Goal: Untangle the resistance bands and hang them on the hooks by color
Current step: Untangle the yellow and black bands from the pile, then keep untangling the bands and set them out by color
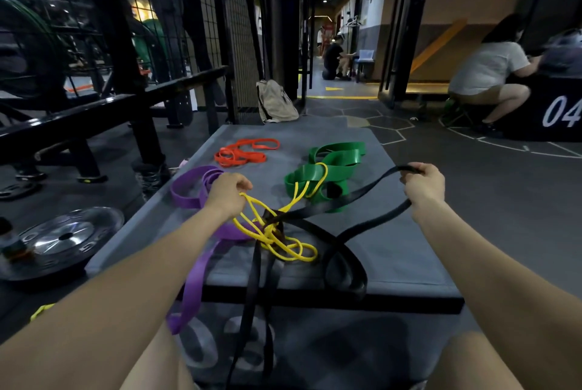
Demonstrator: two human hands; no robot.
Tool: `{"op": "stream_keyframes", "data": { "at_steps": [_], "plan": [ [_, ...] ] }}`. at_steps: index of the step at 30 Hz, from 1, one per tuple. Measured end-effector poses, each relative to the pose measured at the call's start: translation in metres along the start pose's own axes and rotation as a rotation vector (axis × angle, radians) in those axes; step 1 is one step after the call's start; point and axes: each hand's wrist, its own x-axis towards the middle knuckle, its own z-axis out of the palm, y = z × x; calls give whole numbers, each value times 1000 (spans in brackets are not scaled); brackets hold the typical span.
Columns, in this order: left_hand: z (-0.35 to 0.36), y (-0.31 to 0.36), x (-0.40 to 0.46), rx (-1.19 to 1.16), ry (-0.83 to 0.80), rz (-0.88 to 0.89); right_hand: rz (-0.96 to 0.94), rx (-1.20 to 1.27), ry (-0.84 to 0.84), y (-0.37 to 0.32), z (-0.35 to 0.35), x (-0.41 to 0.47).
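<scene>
The big gray counter (393, 251) holds a knot of bands. The black band (346, 266) is the longest and hangs off the near edge. The purple band (195, 273) hangs off too. The green band (333, 162) and orange band (245, 151) lie farther back. The thin yellow band (277, 241) runs through the knot. The left hand (228, 189) pinches the yellow band. The right hand (423, 183) grips the black band, lifted.
</scene>
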Motion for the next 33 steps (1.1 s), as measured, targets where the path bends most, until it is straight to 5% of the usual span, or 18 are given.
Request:
{"op": "stream_keyframes", "data": {
  "at_steps": [9,13,27,33],
  "plan": [
    [15,0,10,171,-279,27,-13,-591,-308,32,12,8],
    [20,7,30,241,-246,-5,-79,-752,-417,33,28,13],
    [109,37,135,99,-196,-31,-266,-652,-503,32,124,88],
    [145,24,172,-33,-414,-138,-338,-519,-518,38,171,110]
  ]
}}
